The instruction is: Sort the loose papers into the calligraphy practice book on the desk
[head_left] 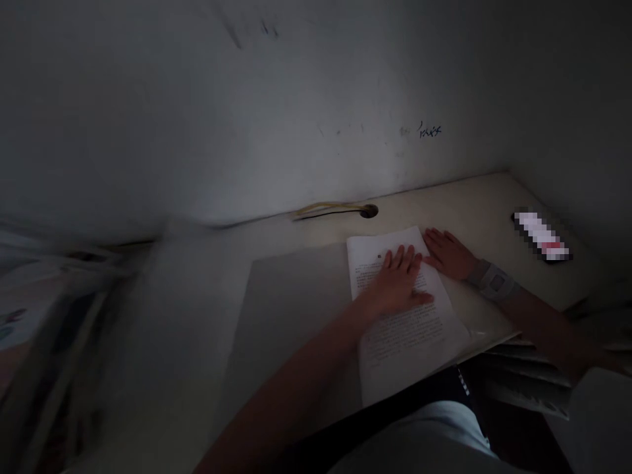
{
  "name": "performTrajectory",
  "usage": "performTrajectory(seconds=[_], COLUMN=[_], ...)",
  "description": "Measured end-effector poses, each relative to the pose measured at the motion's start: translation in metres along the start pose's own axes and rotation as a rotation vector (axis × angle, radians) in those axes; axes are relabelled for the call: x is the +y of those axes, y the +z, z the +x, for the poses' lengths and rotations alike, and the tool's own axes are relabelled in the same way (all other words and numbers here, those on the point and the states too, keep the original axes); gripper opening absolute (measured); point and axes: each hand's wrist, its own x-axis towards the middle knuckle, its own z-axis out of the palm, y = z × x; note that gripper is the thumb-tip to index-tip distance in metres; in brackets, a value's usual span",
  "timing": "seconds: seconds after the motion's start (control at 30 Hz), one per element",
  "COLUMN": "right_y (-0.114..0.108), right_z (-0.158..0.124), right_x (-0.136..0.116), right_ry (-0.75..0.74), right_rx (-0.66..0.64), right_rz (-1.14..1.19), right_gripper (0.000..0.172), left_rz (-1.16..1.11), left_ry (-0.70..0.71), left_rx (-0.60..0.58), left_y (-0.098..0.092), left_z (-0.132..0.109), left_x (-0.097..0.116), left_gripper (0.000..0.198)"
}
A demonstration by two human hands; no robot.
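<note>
Printed sheets of paper (395, 368) lie on the desk in front of me, covered in lines of small text. My left hand (402, 276) rests flat on the upper part of the page, fingers spread, covering some of the print. At the page's upper right edge is my right hand (449, 253), palm down with its fingers stretched out and a band on the wrist. Its fingertips are beside or touching the paper's edge; I cannot tell which. A grey, flat sheet-like area (291, 303) adjoins the paper's left side, partly behind my left forearm.
A phone with a blurred-out screen (542, 236) lies at the right of the desk (478, 204). Yellow and black cables (330, 209) run to a round hole at the back. A marked wall (296, 118) stands behind. Blurred items sit at far left; stacked papers (528, 378) show below the desk at right.
</note>
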Motion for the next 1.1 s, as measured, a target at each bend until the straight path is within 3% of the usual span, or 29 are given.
performTrajectory(seconds=[0.17, 0.43, 0.53, 0.67, 0.77, 1.1], right_y=[-0.001, -0.008, -0.013, -0.014, -0.011, -0.008], right_z=[0.001, -0.001, 0.000, 0.003, 0.006, 0.007], right_x=[-0.001, 0.000, -0.002, -0.004, -0.006, -0.009], right_ry=[0.011, 0.003, -0.017, -0.056, -0.052, 0.001], right_rx=[-0.013, -0.042, -0.045, -0.048, -0.047, -0.064], right_rz=[0.033, 0.033, -0.016, -0.055, -0.064, -0.053], right_gripper=[0.076, 0.072, 0.071, 0.071, 0.070, 0.069], left_rz=[0.011, 0.000, 0.027, 0.044, 0.051, 0.001], left_ry=[-0.013, -0.041, -0.054, -0.042, -0.063, -0.084], left_rx=[0.018, 0.050, 0.060, -0.033, -0.049, -0.001], left_y=[0.000, 0.003, -0.003, -0.007, -0.004, 0.002], left_z=[0.002, 0.029, 0.016, -0.016, -0.025, 0.008], left_x=[0.006, 0.007, 0.006, 0.000, 0.000, 0.019], left_gripper=[0.100, 0.105, 0.104, 0.103, 0.103, 0.099])
